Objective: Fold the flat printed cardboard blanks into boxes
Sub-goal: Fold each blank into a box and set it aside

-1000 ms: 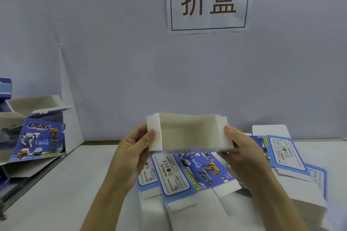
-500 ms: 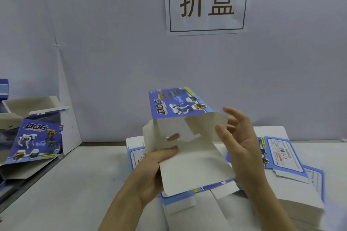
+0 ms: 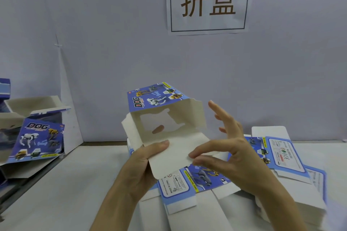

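At the left edge of the bench (image 3: 56,184), the finished boxes (image 3: 37,137) sit well apart from the work. The left hand (image 3: 142,167) grasps the half-formed box (image 3: 169,118) at its lower left corner. The thumb presses on the white inner face of the near flap (image 3: 172,157), and one fingertip (image 3: 158,129) shows through the cut-out window from behind the panel. The box is held in the air above the middle of the bench, over the flat blanks (image 3: 199,178), which spread toward the right edge. Its long axis runs from the near flap up and away to the printed panel (image 3: 155,97) and leans slightly left. The open side faces the person and the right. The right hand (image 3: 238,157) is released, with fingers straight and spread, and holds nothing. Its thumb tip lies at or just beside the right edge of the near flap, but contact cannot be confirmed. Judgement: the free edge of the flap lies to the right of the left-hand grip and directly before the right hand. The right hand is therefore the nearer one to fold the flap in, while the left hand steadies the corner.
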Tool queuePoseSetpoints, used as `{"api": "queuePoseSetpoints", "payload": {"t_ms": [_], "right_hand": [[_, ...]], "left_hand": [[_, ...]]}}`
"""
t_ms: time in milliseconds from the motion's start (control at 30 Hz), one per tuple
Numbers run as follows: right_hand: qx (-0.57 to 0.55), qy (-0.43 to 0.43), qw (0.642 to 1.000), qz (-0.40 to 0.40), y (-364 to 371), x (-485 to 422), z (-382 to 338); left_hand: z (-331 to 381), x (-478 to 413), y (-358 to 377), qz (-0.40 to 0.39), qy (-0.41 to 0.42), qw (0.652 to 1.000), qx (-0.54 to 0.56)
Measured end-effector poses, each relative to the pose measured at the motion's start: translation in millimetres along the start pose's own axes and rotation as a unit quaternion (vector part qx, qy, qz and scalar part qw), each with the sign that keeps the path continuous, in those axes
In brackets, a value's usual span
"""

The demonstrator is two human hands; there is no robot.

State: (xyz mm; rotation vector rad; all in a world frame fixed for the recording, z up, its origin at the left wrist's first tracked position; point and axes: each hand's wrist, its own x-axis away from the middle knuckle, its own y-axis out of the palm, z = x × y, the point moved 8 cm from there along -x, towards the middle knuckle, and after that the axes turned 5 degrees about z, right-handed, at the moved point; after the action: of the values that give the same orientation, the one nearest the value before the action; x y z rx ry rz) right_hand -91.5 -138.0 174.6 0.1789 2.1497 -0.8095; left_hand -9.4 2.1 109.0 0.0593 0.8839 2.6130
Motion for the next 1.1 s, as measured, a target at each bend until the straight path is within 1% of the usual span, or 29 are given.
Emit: {"api": "queuePoseSetpoints", "payload": {"t_ms": [67,133,233,267,333,433,467,500,600,633,667,733,767,800,833,867,933,967,1000,1033,1067,1100], "right_hand": [[0.000,0.005,1.000,0.008,0,-1,0],[-0.010,0.021,1.000,0.022,1,-2,2],[-0.017,0.054,0.997,0.057,4,-4,7],[-0.032,0.075,0.995,0.053,8,-5,11],[-0.077,0.105,0.991,0.017,17,-4,16],[-0.120,0.107,0.987,-0.022,21,-2,16],[-0.124,0.107,0.986,-0.014,21,-2,16],[-0.134,0.113,0.985,0.010,20,-2,18],[-0.154,0.152,0.969,0.123,18,-2,25],[-0.152,0.163,0.964,0.145,17,-2,27],[-0.162,0.163,0.962,0.145,15,-2,28],[-0.211,0.163,0.958,0.109,13,-2,25],[-0.211,0.164,0.958,0.108,9,-3,22],[-0.191,0.170,0.959,0.123,6,-2,24],[-0.182,0.191,0.952,0.156,2,0,29],[-0.207,0.227,0.932,0.192,0,3,38],[-0.308,0.321,0.864,0.238,3,12,61],[-0.351,0.361,0.832,0.233,8,16,70],[-0.386,0.385,0.811,0.212,12,18,78],[-0.412,0.393,0.801,0.187,15,18,80],[-0.426,0.390,0.799,0.171,16,18,82],[-0.427,0.384,0.800,0.172,14,19,85]], "left_hand": [[3,1,2,-0.013,0.018,1.000,-0.004],[5,3,2,-0.008,0.039,0.999,-0.017],[3,6,7,-0.021,0.041,0.998,-0.039],[2,7,8,-0.021,0.042,0.998,-0.046],[3,6,6,-0.009,0.049,0.998,-0.044],[3,3,6,-0.001,0.051,0.998,-0.025],[1,3,8,0.000,0.050,0.998,-0.031],[-1,3,8,0.004,0.050,0.998,-0.040],[-7,3,10,0.006,0.064,0.995,-0.071],[-7,3,11,0.004,0.071,0.995,-0.075],[-6,4,11,0.002,0.079,0.994,-0.076],[-2,4,10,0.004,0.093,0.993,-0.066],[0,3,8,0.005,0.096,0.994,-0.053],[1,2,8,0.005,0.094,0.995,-0.037],[-1,1,8,0.003,0.087,0.996,-0.026],[-3,0,8,0.007,0.078,0.997,-0.024],[-8,-1,6,0.013,0.066,0.997,-0.043],[-8,-2,5,0.007,0.065,0.996,-0.054],[-7,-1,4,-0.011,0.069,0.995,-0.072],[-6,0,6,-0.045,0.070,0.991,-0.104],[-6,4,10,-0.098,0.059,0.983,-0.144],[-7,8,12,-0.151,0.038,0.972,-0.176]]}}
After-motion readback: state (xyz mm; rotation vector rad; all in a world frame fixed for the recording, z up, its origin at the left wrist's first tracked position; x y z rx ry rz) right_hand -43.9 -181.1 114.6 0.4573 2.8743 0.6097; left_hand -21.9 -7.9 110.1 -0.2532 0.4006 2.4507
